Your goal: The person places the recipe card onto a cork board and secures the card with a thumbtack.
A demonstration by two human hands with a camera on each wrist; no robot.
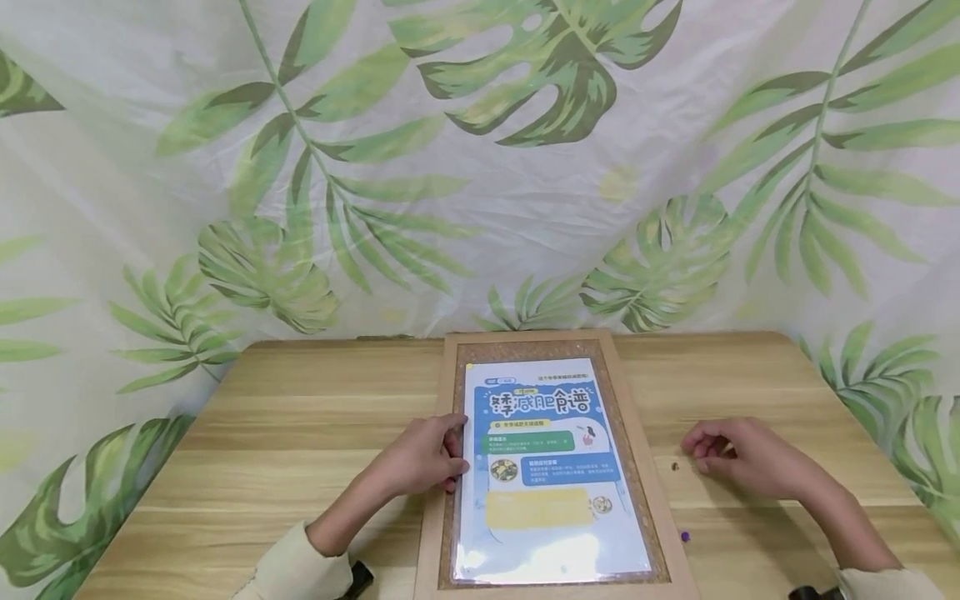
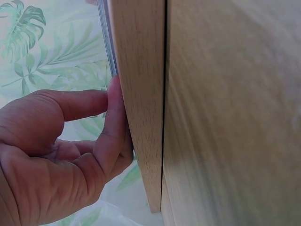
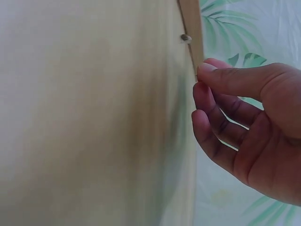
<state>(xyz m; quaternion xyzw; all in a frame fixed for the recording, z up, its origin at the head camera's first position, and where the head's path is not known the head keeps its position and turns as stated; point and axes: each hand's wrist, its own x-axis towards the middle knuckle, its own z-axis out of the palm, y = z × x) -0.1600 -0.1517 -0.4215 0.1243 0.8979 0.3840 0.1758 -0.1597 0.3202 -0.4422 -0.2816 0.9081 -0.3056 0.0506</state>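
Clearly, the sheet [image 1: 553, 472] lies flat on the wood-framed corkboard [image 1: 647, 462], a yellow pin [image 1: 469, 367] at its top left corner. Its big Chinese title ends in 减肥食谱; under that, green, blue and yellow panels carry print too fine to make out, and glare whitens the bottom. The left hand [image 1: 420, 454] rests at the sheet's left edge with fingers bent, forefinger and thumb tips set apart and touching that edge. The right hand [image 1: 750, 457] hovers above the table [image 1: 352, 387], to the right of the board, fingers loosely curved; nothing shows in its grasp, though whether thumb and forefinger meet is hard to tell. Just beyond those fingertips sits a small brownish piece [image 1: 675, 467], and a purple pin [image 1: 686, 537] lies nearer the person, by the frame. Behind hangs a leaf-print curtain [image 1: 517, 208].
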